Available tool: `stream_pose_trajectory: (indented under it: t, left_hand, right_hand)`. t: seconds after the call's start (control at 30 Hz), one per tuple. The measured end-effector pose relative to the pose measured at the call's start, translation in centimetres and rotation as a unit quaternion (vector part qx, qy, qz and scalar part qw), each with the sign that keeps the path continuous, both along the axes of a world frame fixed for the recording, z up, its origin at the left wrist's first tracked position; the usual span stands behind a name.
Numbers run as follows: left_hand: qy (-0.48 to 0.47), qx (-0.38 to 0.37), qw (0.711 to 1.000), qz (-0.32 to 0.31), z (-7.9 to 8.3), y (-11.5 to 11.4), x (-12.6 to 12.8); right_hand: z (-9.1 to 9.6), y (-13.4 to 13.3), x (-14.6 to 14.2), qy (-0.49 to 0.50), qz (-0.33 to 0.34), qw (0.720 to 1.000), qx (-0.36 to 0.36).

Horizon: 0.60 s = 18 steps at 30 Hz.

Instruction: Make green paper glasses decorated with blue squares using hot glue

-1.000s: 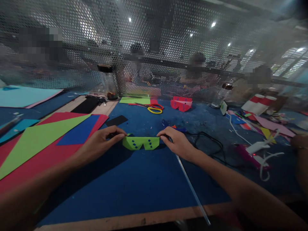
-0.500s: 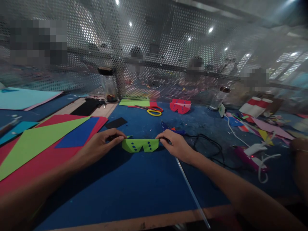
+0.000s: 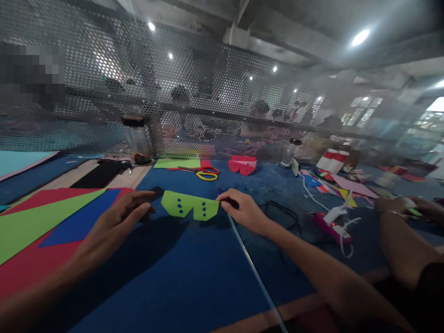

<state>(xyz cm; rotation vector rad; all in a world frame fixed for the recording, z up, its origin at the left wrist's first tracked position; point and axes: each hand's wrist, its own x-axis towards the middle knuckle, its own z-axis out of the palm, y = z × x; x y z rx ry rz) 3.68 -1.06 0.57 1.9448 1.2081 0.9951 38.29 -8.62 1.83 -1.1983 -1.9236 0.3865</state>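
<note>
Green paper glasses (image 3: 189, 206) with blue diamond marks, held tilted just above the blue desk mat (image 3: 194, 277), midway between the desk's near and far edges. The right hand (image 3: 239, 210) pinches their right end between thumb and forefinger. The left hand (image 3: 118, 217) is half curled at their left end beside a black strip (image 3: 157, 191); whether it grips cannot be told. Yellow-handled scissors (image 3: 207, 175) and red paper glasses (image 3: 243, 165) lie near the far edge.

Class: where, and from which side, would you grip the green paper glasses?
Pinch the green paper glasses at both outer ends, one from each side, as the left hand and right hand do: a wide thin strip, notched midway, likely sags otherwise.
</note>
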Motion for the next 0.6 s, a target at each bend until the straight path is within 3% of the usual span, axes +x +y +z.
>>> stream_pose_trajectory:
  t: [0.17,0.4,0.6]
  left_hand:
    - [-0.014,-0.001,1.0,-0.008,0.7,-0.3,0.7]
    - [0.024,0.007,1.0,-0.014,1.0,-0.4,0.8]
    - [0.031,0.018,0.999,-0.018,0.6,0.0,0.7]
  right_hand:
    - [2.1,2.1,3.0,0.021,-0.048,0.998,0.019]
    - [5.7,6.9,10.6,-0.001,-0.166,0.986,0.007]
    - [6.4,10.5,16.3,-0.026,-0.253,0.967,-0.027]
